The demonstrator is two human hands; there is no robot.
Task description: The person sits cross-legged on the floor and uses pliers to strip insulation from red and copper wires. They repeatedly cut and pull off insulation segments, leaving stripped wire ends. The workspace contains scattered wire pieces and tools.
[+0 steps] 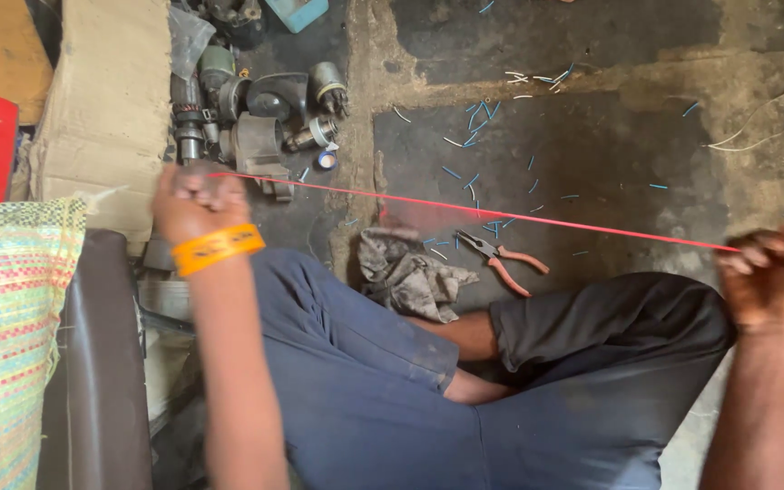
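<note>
Pinched tight in both fists: red wire (474, 210), pulled taut over lap between left hand (194, 201) and right hand (769, 277). Straightening step, seemingly. Next probably needs pliers (501, 257), lying on floor (592, 136) just beyond wire.

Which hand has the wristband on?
The left hand, gripping one end of the red wire. An orange wristband circles its wrist; the right hand, at the wire's other end, has a bare wrist.
</note>
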